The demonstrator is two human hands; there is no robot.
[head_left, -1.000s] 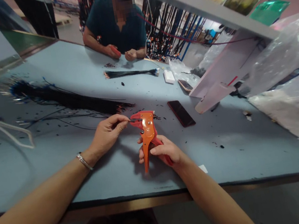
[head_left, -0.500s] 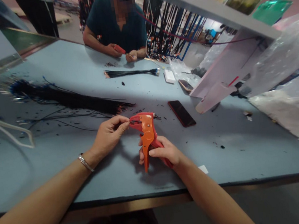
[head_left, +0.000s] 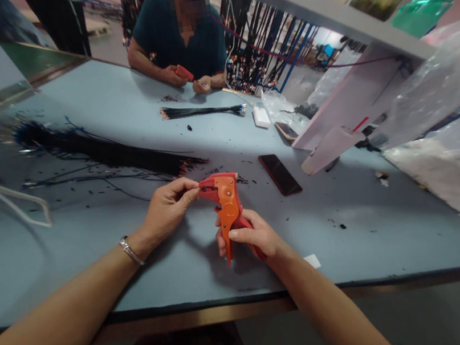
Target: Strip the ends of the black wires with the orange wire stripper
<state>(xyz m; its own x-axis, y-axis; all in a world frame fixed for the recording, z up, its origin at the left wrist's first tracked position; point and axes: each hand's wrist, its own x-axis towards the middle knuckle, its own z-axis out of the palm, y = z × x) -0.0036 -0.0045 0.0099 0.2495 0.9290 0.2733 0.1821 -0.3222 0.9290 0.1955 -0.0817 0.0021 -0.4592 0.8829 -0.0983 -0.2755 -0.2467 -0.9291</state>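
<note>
My right hand (head_left: 260, 234) is wrapped around the handles of a red and orange wire stripper (head_left: 228, 196), which stands upright over the table with its jaws toward the left. At those jaws my left hand (head_left: 169, 204) pinches the end of a thin black wire (head_left: 127, 196); the tip between the fingers is mostly hidden. The wire trails back to the left, toward a large bundle of black wires (head_left: 110, 153) with blue and metal ends at its far left and bare copper-coloured ends near my left hand.
A dark phone (head_left: 280, 174) lies right of the stripper. Beyond are a smaller wire bundle (head_left: 203, 112), a white box (head_left: 260, 117) and another phone (head_left: 286, 131). A person (head_left: 176, 42) sits opposite holding a red tool. A shelf post (head_left: 334, 116) and plastic bags (head_left: 447, 151) stand right.
My right hand has squeezed the stripper, and its orange handle has moved right, closer to the red one. My left hand stays at the jaws.
</note>
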